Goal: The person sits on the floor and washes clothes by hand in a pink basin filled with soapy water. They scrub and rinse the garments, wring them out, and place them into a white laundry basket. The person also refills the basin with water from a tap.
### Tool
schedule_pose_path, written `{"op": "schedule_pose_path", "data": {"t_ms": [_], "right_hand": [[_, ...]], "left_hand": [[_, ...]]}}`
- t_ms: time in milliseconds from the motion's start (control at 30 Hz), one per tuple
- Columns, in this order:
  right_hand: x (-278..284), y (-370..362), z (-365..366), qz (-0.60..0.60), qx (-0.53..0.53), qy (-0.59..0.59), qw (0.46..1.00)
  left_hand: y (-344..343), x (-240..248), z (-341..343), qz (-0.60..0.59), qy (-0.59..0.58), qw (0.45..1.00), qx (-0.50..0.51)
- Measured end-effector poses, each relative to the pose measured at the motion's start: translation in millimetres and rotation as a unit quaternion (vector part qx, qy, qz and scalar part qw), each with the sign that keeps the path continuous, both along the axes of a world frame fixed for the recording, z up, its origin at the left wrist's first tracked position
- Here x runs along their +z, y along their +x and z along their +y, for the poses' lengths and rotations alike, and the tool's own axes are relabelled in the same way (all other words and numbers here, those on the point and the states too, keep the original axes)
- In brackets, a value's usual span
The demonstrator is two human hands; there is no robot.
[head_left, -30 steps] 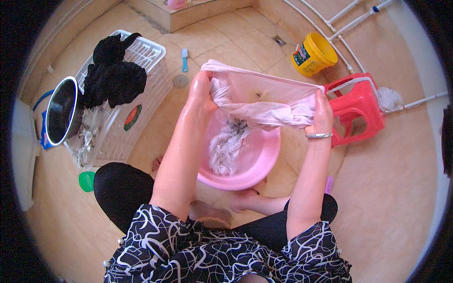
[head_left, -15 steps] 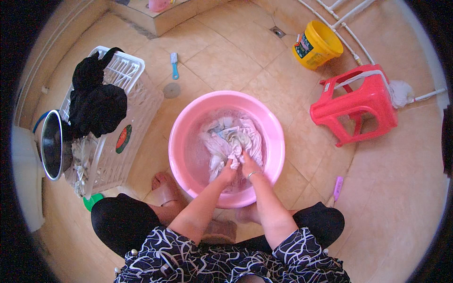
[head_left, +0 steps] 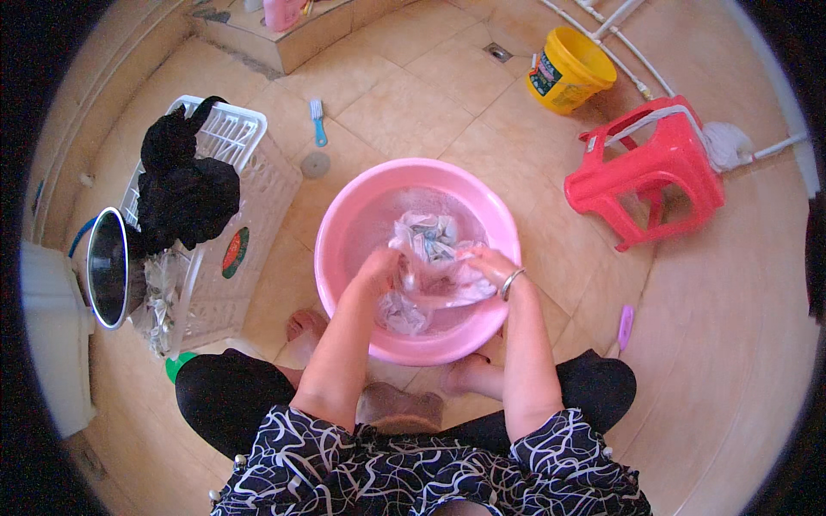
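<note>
A pink plastic basin [head_left: 337,301] with sudsy water stands on the floor in front of me. Pale, wet laundry [head_left: 428,236] lies bunched in it, whitish pink with some bluish grey. My left hand [head_left: 381,267] is closed on the left part of a pale pink cloth [head_left: 452,288]. At the basin's right side, my right hand [head_left: 490,265], with a bracelet at the wrist, grips the same cloth. It hangs spread between the two hands, low over the water. Some fingertips are hidden by the fabric.
At left, a white plastic basket [head_left: 258,215] carries black clothing [head_left: 189,198] and a dark metal bowl [head_left: 107,268]. A blue brush [head_left: 318,125] lies beyond the basin. To the right are a red stool [head_left: 641,185], a yellow bucket [head_left: 564,77] and a purple-handled object [head_left: 625,327].
My hands have moved apart from the middle of the basin, left hand leftward, right hand rightward. The cloth bunched between them is now spread out. The view has shifted slightly.
</note>
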State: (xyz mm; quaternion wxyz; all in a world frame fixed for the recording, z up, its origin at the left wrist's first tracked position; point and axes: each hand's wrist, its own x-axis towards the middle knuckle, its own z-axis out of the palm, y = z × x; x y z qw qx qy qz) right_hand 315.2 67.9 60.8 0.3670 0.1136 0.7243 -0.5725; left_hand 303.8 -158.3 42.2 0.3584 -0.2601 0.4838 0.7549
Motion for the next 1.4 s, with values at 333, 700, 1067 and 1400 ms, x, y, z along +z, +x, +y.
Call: {"op": "schedule_pose_path", "data": {"t_ms": [333, 700, 1067, 1400], "right_hand": [[148.4, -16.0, -43.6, 0.262, 0.058, 0.117, 0.956], [355.5, -0.6, -70.6, 0.488, -0.087, -0.068, 0.866], [401.5, -6.4, -46.3, 0.506, -0.199, -0.144, 0.827], [88.4, -19.8, 15.2, 0.259, -0.133, 0.104, 0.951]], "left_hand": [[-26.9, 181.0, 5.4, 0.399, -0.075, 0.889, -0.211], [3.5, 12.7, 4.8, 0.394, -0.172, 0.842, -0.325], [-21.5, 18.8, 9.7, 0.135, 0.089, 0.983, 0.089], [-40.7, 92.1, -33.3, 0.331, -0.23, 0.909, 0.109]]}}
